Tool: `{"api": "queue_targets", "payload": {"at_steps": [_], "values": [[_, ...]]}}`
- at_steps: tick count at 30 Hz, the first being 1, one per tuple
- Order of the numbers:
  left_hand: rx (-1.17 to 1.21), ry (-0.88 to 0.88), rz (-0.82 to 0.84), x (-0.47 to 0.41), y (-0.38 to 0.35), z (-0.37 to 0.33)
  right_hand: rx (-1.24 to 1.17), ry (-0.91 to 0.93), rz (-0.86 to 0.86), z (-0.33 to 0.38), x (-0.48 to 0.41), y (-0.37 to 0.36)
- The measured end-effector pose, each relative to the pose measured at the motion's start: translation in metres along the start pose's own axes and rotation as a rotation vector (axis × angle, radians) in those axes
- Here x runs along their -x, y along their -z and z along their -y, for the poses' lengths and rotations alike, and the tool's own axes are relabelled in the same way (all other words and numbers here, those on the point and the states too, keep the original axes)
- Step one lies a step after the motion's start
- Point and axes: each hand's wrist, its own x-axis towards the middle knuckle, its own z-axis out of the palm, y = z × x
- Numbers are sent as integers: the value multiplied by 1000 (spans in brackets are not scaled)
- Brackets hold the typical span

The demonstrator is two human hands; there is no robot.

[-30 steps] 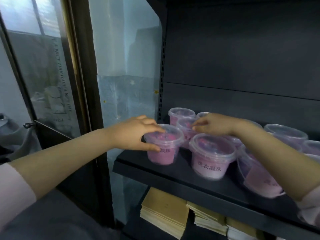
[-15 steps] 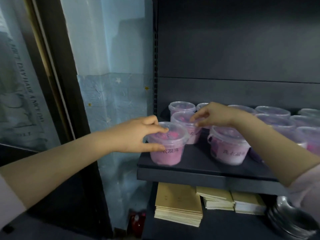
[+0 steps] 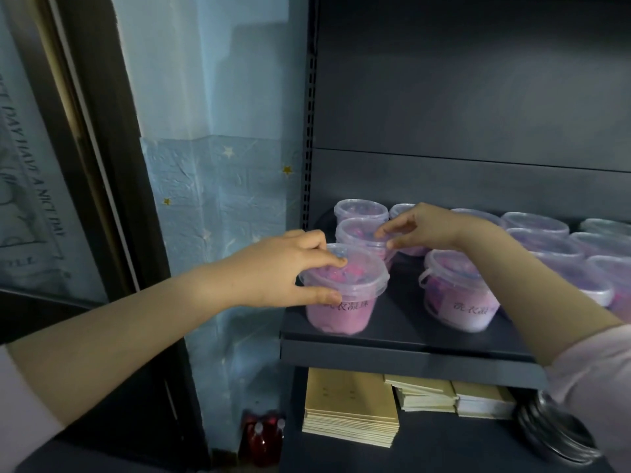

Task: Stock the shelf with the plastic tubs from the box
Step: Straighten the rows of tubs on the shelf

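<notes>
Nothing on the shelf [image 3: 403,356] is shifting since half a second ago; only my view is pulling back slightly, and both hands are staying on their tubs. I am watching the left hand [image 3: 283,268] gripping the front tub [image 3: 345,302], which is standing upright at the shelf's front left corner, with the fingers [image 3: 321,256] curling over its clear lid and the thumb pressing under the rim. I am seeing the right hand [image 3: 420,227] reaching the second tub [image 3: 358,233], just behind on the shelf, thumb and forefinger pinching the lid's right edge. Other pink tubs [image 3: 457,302] are crowding the shelf's right side. Below the shelf, tan notebooks [image 3: 351,411] are lying stacked, and red bottles [image 3: 263,435] are standing off its lower left corner.
</notes>
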Motion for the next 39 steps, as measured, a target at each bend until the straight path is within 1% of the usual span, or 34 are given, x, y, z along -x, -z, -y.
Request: {"api": "queue_targets", "payload": {"at_steps": [3,7,11,13,18,20,23,25,27,29,30,32,34,37,39], "values": [[-35,8,10,0,1,-2,-15,-3,2,2,6,1],[-149,-3,20,1,0,-11,-35,25,-105,0,34,8],[-135,-29,53,-6,-1,-15,109,-26,-165,-11,76,15],[-106,-32,70,-11,-5,-15,147,-73,-135,-17,97,15],[-88,-24,128,-21,-13,-18,49,-81,3,-26,123,10],[-34,-22,127,-22,-16,-22,26,-78,6,-26,123,10],[239,-32,25,-27,-15,-21,66,-73,6,-24,120,10],[360,38,-64,-38,-12,-12,49,-84,-25,-20,118,9],[436,170,-90,-51,-4,0,21,-25,-106,-13,116,7],[485,288,-27,-62,2,12,9,91,-179,-2,115,1],[495,321,15,-68,3,18,-2,144,-183,5,114,-2],[470,337,104,-76,0,27,4,200,-119,17,109,-13],[399,310,147,-79,-9,35,29,204,-60,19,103,-23],[369,302,97,-81,-18,43,-33,176,-69,17,99,-25],[395,299,88,-81,-17,44,-78,153,-33,16,98,-21]]}}
